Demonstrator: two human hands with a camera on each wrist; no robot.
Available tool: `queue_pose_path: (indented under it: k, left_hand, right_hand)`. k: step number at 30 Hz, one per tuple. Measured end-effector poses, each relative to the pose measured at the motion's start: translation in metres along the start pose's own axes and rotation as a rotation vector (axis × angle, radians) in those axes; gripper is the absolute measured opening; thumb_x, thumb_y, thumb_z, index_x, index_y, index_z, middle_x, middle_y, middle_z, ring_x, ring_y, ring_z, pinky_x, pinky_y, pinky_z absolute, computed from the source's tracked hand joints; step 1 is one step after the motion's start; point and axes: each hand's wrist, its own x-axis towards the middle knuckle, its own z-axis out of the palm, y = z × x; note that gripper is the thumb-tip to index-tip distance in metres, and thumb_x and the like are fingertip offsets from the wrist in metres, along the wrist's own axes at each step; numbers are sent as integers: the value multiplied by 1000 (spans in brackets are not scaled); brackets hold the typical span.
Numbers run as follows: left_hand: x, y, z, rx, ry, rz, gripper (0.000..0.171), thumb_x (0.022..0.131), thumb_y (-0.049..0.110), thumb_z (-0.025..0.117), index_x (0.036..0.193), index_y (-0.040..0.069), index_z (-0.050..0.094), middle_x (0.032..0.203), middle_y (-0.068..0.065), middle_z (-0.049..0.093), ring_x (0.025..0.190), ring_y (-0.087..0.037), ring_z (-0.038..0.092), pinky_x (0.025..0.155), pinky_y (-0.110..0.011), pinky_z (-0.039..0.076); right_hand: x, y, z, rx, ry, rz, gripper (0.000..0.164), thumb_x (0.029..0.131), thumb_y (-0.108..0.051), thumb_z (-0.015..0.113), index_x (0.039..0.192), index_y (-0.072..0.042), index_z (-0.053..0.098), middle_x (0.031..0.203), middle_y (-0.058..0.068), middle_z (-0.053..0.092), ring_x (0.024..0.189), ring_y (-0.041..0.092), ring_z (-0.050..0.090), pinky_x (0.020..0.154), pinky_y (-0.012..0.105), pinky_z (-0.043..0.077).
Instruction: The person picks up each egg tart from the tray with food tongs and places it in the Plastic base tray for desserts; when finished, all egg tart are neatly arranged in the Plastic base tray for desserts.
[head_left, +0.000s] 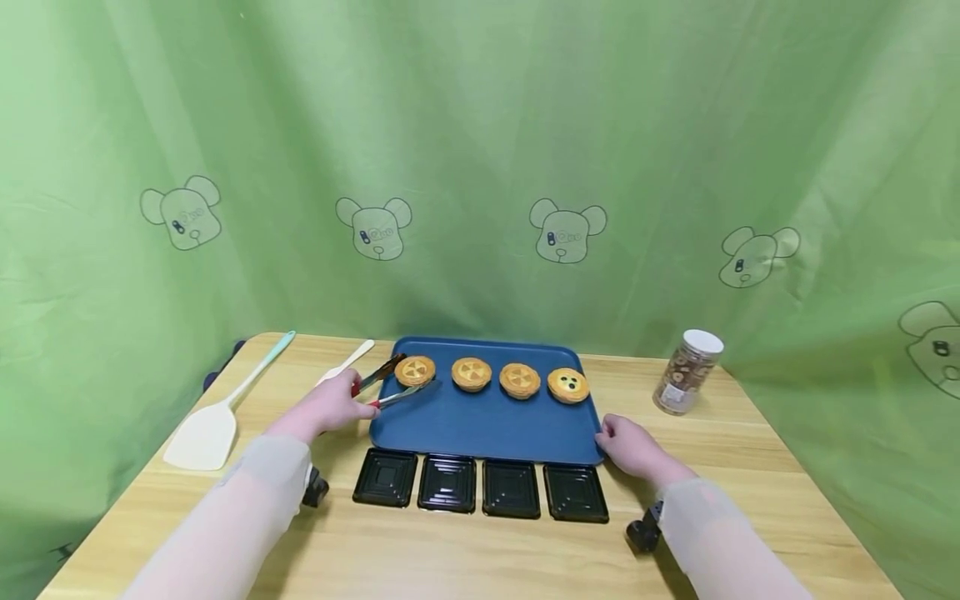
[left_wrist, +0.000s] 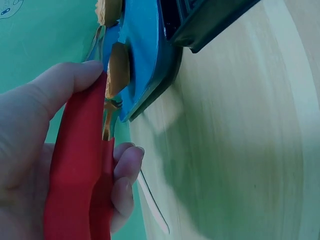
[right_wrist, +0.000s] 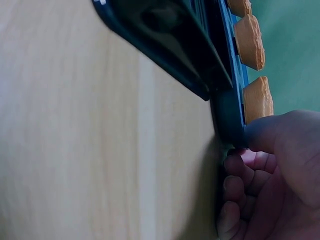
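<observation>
My left hand [head_left: 335, 405] grips red-handled tongs [left_wrist: 75, 165], thumb on one handle and fingers round the other. The tongs' arms are spread, one on each side of the leftmost egg tart [head_left: 415, 371]; whether they touch it I cannot tell. That tart sits on a blue tray [head_left: 480, 429] in a row with several others, the rightmost tart [head_left: 568, 386] bearing dark dots. At the tray's front right corner my right hand [head_left: 633, 446] holds the rim, thumb over the edge and fingers curled beside it in the right wrist view.
Several black square plastic trays [head_left: 512, 489] line the tray's front edge. To the left lie a white spatula [head_left: 202, 436] with a mint handle and a slim pale utensil [head_left: 348, 360]. A white-lidded jar [head_left: 686, 375] stands at the right. A green curtain [head_left: 465, 125] hangs behind the table.
</observation>
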Motion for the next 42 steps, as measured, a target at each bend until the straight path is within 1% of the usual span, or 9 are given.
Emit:
queue_pose_path:
  k: [7, 11, 22, 28, 32, 36, 38, 42]
  left_hand:
    - [-1, 1, 2, -24, -9, -8, 56, 80, 30, 82, 116, -3, 55, 96, -11, 61, 83, -26, 56, 75, -42, 48]
    - [-1, -1, 3, -32, 0, -6, 53, 82, 30, 81, 116, -2, 56, 95, -10, 61, 82, -26, 56, 75, -42, 48]
    - [-2, -1, 4, 36, 43, 42, 47, 87, 31, 76, 119, 1, 59, 98, -11, 65, 84, -26, 59, 79, -46, 49]
    - [-1, -1, 5, 70, 62, 70, 47, 88, 32, 75, 121, 1, 61, 93, -8, 65, 80, -24, 59, 74, -44, 48]
    - [-1, -3, 6, 74, 66, 68, 46, 90, 33, 73, 120, 1, 60, 87, -6, 62, 76, -23, 56, 70, -42, 47]
    - [-2, -5, 6, 63, 67, 50, 44, 91, 34, 72, 118, 1, 60, 83, -5, 59, 72, -23, 54, 66, -40, 45]
    - [-3, -6, 5, 67, 77, 50, 44, 91, 35, 71, 118, 2, 60, 82, -5, 58, 71, -23, 53, 65, -39, 44]
    - [-4, -6, 1, 80, 102, 72, 45, 92, 35, 70, 119, 0, 60, 83, -6, 58, 71, -23, 52, 64, -39, 43]
  right_hand:
    - [-1, -2, 2, 10, -2, 4, 23, 98, -8, 55, 77, -7, 45, 69, 5, 43, 65, 22, 46, 61, 33, 35]
    - [-1, 0, 3, 11, 0, 6, 23, 98, -7, 55, 77, -7, 45, 69, 5, 43, 65, 22, 46, 61, 34, 35]
    - [-2, -1, 1, 18, -2, -1, 23, 99, -9, 54, 78, -7, 46, 69, 5, 43, 65, 22, 46, 60, 33, 34]
    - [-2, -1, 0, 16, 3, 0, 23, 99, -9, 55, 77, -7, 46, 69, 5, 43, 65, 22, 46, 60, 33, 35]
    - [-1, 0, 0, 12, 2, 8, 23, 99, -9, 54, 77, -7, 46, 69, 5, 43, 65, 21, 46, 60, 33, 35]
    - [-1, 0, 0, 13, -4, 19, 23, 99, -9, 54, 77, -7, 46, 69, 5, 43, 65, 22, 46, 60, 33, 35]
    - [-1, -1, 0, 14, -5, 20, 23, 99, -9, 54, 78, -7, 46, 69, 5, 43, 65, 22, 46, 61, 33, 35]
    - [-2, -3, -2, 15, -5, 13, 23, 99, -9, 54, 78, -7, 46, 69, 5, 43, 65, 22, 46, 61, 33, 35]
